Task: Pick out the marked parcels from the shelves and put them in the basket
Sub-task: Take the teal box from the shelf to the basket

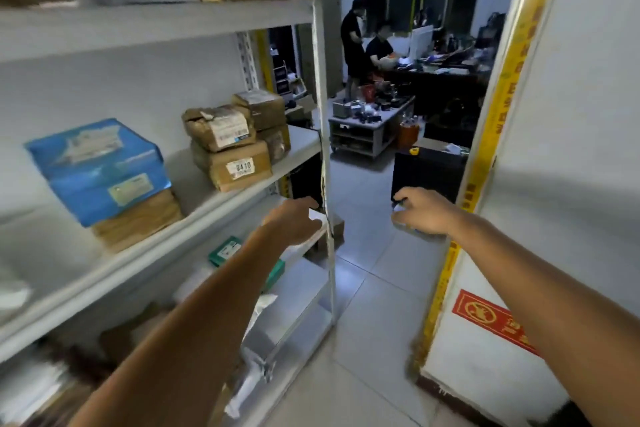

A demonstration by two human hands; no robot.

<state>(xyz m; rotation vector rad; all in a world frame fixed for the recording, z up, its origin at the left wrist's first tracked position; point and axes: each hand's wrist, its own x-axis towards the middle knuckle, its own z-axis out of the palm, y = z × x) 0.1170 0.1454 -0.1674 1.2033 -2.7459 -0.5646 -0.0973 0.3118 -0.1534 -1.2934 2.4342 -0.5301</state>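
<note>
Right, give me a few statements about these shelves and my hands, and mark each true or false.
1. A blue parcel lies on top of a brown package on the shelf. True.
2. The box labelled 0410 tops its stack. False: a crumpled parcel lies on it.
3. Both hands rest on the blue parcel. False: the left hand is by the shelf's end post, and the right hand is over the aisle floor.
4. A red sign is stuck low on the white wall at the right. True.
</note>
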